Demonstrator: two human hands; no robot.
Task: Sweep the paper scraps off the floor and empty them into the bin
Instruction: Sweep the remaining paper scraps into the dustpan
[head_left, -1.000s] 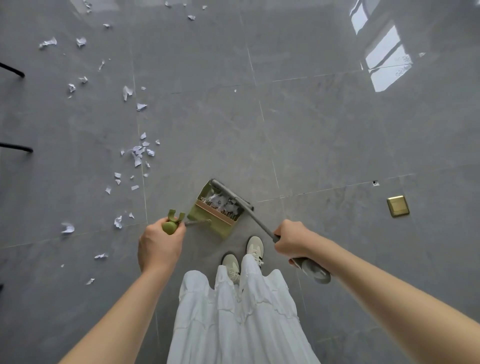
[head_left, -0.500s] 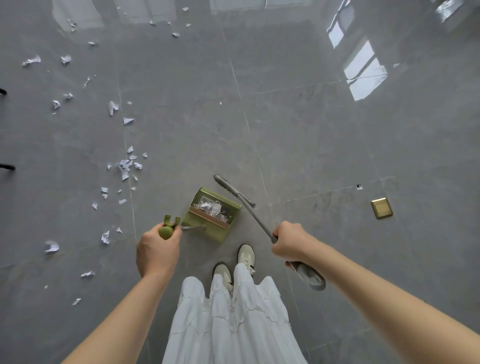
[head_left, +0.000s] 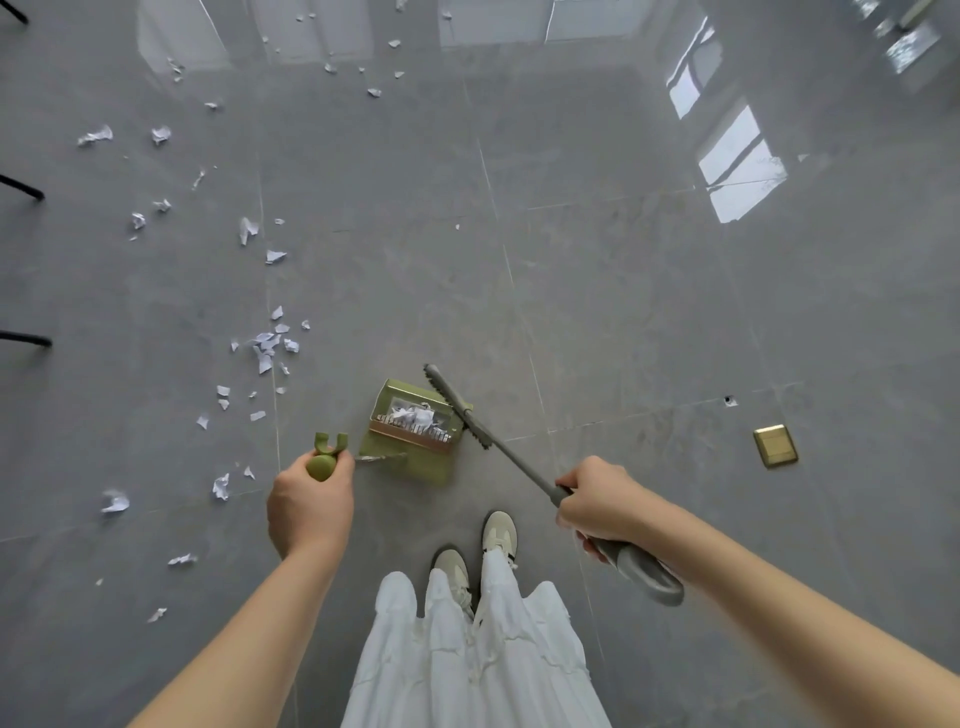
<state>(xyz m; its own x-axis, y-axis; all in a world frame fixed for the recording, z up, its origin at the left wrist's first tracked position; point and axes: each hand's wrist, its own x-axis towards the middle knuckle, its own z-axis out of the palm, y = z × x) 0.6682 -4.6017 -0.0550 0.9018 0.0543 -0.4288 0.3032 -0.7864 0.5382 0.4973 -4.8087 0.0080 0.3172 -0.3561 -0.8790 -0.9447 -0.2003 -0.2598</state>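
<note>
Left hand (head_left: 310, 506) gripped the green handle of the dustpan (head_left: 413, 431), which held some scraps and stood on the floor (head_left: 623, 312) ahead of the shoes. Loose paper scraps (head_left: 267, 345) lay to its left, well apart. Right hand (head_left: 597, 506) clasped the broom (head_left: 498, 447), head beside the pan. Advisably, keep the pan level while shifting leftward. No bin visible.

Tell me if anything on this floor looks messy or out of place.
Yes. Torn paper scraps lie strewn across the grey floor to the left, up to the far edge. Only some sit in the green dustpan.
</note>
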